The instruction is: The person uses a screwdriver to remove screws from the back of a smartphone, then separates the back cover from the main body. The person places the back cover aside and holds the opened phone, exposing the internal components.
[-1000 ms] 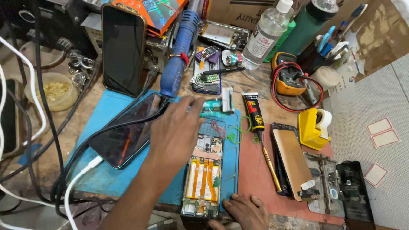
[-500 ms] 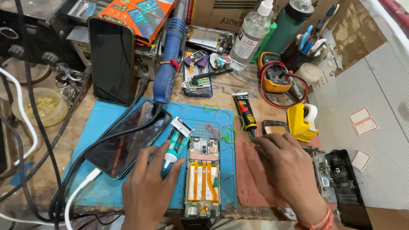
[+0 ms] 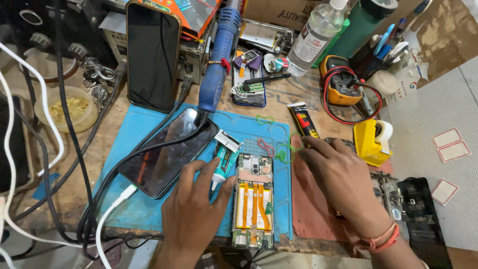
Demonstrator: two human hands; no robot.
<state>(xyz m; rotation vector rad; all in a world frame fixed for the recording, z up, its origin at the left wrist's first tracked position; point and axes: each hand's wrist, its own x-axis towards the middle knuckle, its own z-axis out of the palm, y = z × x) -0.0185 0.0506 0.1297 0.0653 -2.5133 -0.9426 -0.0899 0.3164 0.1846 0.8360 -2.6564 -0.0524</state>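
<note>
You are gripping a small teal glue tube [image 3: 222,160] in your left hand [image 3: 191,209], beside the opened phone [image 3: 253,199] at the blue mat's [image 3: 144,124] near edge, while your right hand [image 3: 343,182] is lying flat, empty, on the red mat [image 3: 311,214]; keep the nozzle low and steady.

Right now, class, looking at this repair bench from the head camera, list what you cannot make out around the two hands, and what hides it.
- Under the right hand: what it presses on the red mat; the palm covers it.
- Small teal glue tube: its tip, hidden behind the left hand fingers.
- Opened phone with orange ribbon cables: tiny board parts, too small.
- Both forearms: cut off by the bottom edge.
</note>
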